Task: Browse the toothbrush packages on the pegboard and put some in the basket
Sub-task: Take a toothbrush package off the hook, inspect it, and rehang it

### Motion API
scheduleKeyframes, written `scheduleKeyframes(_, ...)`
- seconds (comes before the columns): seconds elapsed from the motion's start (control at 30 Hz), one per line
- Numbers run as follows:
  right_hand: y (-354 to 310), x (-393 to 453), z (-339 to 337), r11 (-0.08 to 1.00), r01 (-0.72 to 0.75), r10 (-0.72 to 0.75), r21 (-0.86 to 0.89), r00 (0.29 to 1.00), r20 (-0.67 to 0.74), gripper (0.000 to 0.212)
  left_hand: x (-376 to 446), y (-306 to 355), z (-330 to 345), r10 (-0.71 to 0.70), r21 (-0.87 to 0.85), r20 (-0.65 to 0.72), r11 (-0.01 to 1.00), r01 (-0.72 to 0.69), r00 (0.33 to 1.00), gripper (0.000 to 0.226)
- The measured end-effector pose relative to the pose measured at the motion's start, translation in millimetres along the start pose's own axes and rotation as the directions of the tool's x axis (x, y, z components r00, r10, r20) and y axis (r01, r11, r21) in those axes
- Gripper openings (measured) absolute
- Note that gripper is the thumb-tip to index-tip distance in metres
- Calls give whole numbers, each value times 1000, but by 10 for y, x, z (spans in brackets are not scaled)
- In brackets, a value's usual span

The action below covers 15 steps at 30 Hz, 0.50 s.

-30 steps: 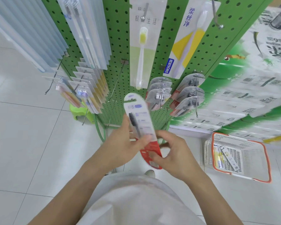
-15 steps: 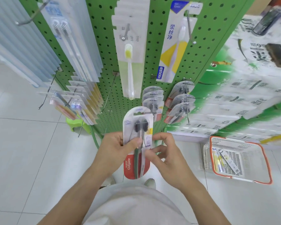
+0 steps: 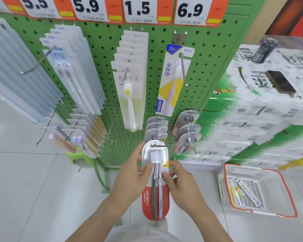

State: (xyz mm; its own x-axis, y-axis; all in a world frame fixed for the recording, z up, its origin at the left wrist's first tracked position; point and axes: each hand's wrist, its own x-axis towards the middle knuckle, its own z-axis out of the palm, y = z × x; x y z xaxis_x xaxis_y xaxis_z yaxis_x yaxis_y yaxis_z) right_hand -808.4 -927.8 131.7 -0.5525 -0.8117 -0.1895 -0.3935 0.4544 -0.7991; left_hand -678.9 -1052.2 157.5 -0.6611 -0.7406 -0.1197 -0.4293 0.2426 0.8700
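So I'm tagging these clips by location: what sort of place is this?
Most likely a small shop or supermarket aisle. Price tags run along the top of a green pegboard hung with toothbrush packages, and an orange-rimmed shopping basket sits on the tiled floor beside stacked cartons.

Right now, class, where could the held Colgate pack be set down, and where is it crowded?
Free: the basket floor right of the packs lying at its left wall. Crowded: the pegboard hooks, hung with packages. Both hands, left and right, hold the Colgate pack.
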Motion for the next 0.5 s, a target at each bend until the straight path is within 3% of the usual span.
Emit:
scheduleKeyframes(0.27,153,74,137,999,-28,28,-22,1000,5,23,88,-97,141,22,148,22,989,-25,1000,59)
scheduleKeyframes(0.5,253,175,201,996,-68,68,-59,998,1,9,139,-73,232,89,211,-14,974,-84,996,58)
